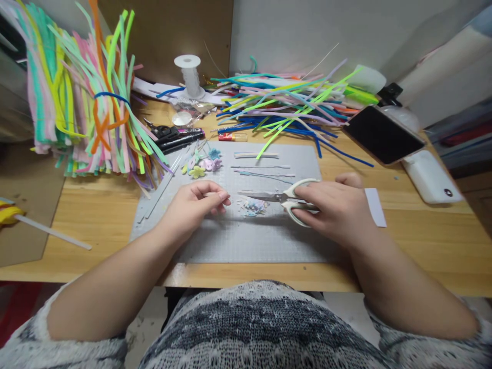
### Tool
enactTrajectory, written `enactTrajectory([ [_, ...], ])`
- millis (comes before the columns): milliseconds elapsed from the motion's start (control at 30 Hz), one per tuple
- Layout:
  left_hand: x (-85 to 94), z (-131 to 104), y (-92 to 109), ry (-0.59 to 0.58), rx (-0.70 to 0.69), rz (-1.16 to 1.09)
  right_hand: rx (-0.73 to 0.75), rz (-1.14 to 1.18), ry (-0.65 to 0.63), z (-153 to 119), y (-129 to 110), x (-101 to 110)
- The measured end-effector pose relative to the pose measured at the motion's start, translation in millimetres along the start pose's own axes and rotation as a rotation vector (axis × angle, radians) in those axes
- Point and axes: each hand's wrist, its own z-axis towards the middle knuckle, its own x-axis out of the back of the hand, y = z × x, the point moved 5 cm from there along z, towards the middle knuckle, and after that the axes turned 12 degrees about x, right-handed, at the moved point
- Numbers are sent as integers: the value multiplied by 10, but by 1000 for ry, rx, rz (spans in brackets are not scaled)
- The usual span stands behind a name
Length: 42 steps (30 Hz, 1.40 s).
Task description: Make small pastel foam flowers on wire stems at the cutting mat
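My right hand (336,205) grips white-handled scissors (280,198), their blades pointing left and slightly parted. Facing the blade tips, my left hand (205,202) is pinched, with a thin pale piece partly visible between thumb and fingers. Under the scissors lies a small heap of pastel fuzzy clippings (253,207) on the grey cutting mat (246,246). Several thin trimmed stems (265,174) rest on the mat beyond the blades. Small flower shapes (198,171) in yellow, blue and pink sit beyond my left hand.
Bundled pipe cleaners (111,118) stand at the left; loose ones (284,100) lie at the back. Nearby are a white spool (191,77), black pens (180,142), a phone (384,134) and a white case (432,177). A yellow-handled tool (54,232) lies far left.
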Motion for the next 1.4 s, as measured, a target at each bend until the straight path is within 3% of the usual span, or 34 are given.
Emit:
enactTrajectory([
  [200,5,-15,0,26,-6,-14,-3,-13,11,9,-4,28],
  [600,36,-61,68,175,-177,232,-52,76,-36,-30,88,10],
  [1400,3,-79,87,146,-353,299,-34,196,-83,-15,32,-58],
])
